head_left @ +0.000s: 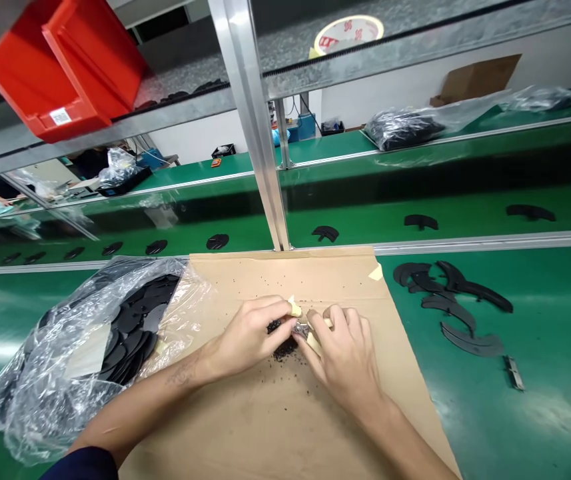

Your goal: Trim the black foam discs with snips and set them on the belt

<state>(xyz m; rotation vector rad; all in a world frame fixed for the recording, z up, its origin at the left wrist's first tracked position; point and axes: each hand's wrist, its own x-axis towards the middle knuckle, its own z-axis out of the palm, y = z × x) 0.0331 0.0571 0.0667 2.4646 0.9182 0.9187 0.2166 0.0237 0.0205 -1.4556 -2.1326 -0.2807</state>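
Observation:
Above the brown cardboard sheet (pixel 245 427), my left hand (pixel 250 333) is closed in a pinch, its fingertips close to a small metal piece (pixel 301 329). Pale yellow material, perhaps tape, covers its index fingertip. My right hand (pixel 348 350) has its fingers closed around the metal piece, with more pale yellow material between them. The metal piece is mostly hidden, so its kind is unclear. Under the hands lies a heap of tiny black bits (pixel 285 350). Whatever small thing my left fingers may pinch cannot be made out.
A clear plastic bag (pixel 50 367) of flat black parts (pixel 128 333) lies at left. Curved black parts (pixel 458 300) and a small metal clip-like piece (pixel 514 373) lie at right. Black parts are spaced along the green strip (pixel 365 213). A metal post (pixel 260 133), red bin (pixel 65 73) and tape roll (pixel 348 33) stand above.

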